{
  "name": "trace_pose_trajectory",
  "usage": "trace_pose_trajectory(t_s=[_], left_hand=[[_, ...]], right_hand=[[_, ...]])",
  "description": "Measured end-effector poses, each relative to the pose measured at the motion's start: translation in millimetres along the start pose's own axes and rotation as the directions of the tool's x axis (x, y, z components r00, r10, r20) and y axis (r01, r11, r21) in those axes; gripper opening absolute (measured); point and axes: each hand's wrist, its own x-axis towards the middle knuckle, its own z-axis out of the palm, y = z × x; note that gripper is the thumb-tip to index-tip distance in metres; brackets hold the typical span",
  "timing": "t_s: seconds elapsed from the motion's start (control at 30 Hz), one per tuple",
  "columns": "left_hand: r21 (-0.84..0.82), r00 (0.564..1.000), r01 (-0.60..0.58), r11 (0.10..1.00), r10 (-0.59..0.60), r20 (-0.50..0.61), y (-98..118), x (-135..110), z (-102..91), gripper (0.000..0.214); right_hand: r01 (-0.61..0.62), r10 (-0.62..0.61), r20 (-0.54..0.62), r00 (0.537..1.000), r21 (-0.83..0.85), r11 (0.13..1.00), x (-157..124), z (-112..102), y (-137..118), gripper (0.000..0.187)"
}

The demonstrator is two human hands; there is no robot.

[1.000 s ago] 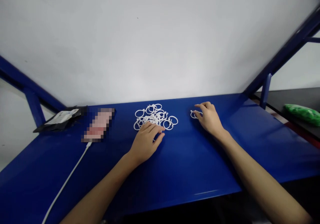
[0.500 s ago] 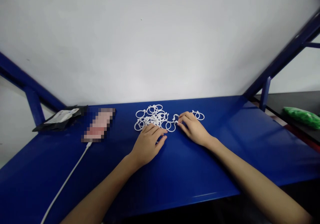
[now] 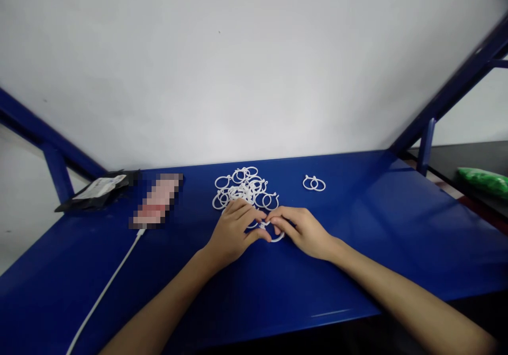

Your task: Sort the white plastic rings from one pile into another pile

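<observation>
In front of the pile, my left hand (image 3: 234, 230) is closed with thumb and fingertips around a thin white ring (image 3: 253, 226), most of which my fingers hide. My right hand (image 3: 304, 230) pinches a second white ring (image 3: 277, 239) whose lower curve shows below the fingers. The small clasp ends of the two rings meet between my fingertips; whether they are linked I cannot tell. Just beyond my left hand lies a heap of similar white rings (image 3: 242, 190) with little clasps, several overlapping.
Two overlapping white rings (image 3: 314, 183) lie apart at the right on the blue table (image 3: 357, 228). A blurred-out phone-like object (image 3: 156, 201) with a white cable (image 3: 107, 286) lies left, beside a black packet (image 3: 99, 188). Blue frame bars flank the table; a green bag (image 3: 484, 181) sits far right.
My right hand has come toward me and left, bringing a ring from beside the pile to my left hand. My left fingers have closed in on a ring. The view shifted slightly.
</observation>
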Motion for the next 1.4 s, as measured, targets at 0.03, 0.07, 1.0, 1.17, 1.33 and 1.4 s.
trace_pose_trajectory(t_s=[0.03,0.07,1.0,1.17,1.33,1.4], left_hand=[[-0.014,1.000,-0.004,1.000,0.004,-0.015,1.0,0.7,0.0,0.017],[-0.022,0.999,-0.011,1.000,0.011,-0.031,2.0,1.4,-0.2,0.016],[0.127,0.999,0.042,0.991,-0.044,0.020,-7.6,0.2,-1.1,0.009],[0.145,0.999,0.023,0.989,-0.027,0.024,-5.7,0.9,-1.9,0.010],[0.140,0.998,0.030,0.990,-0.037,0.048,-2.5,2.2,-1.0,0.012],[0.130,0.996,0.034,0.991,-0.044,0.075,-1.2,1.9,0.1,0.014]], right_hand=[[0.000,0.000,0.018,1.000,0.013,1.000,-0.2,0.1,0.5,0.026],[0.004,-0.005,0.035,0.999,0.021,1.000,-0.4,0.3,1.1,0.026],[-0.279,-0.030,-0.525,0.851,-0.500,0.820,7.3,-67.9,78.5,0.027],[-0.552,0.092,-0.629,0.772,-0.592,0.587,4.2,-71.0,80.5,0.036],[-0.198,-0.015,-0.354,0.935,-0.555,0.808,6.5,-41.8,53.9,0.029],[-0.078,-0.017,-0.169,0.986,-0.538,0.840,7.6,-27.5,47.7,0.031]])
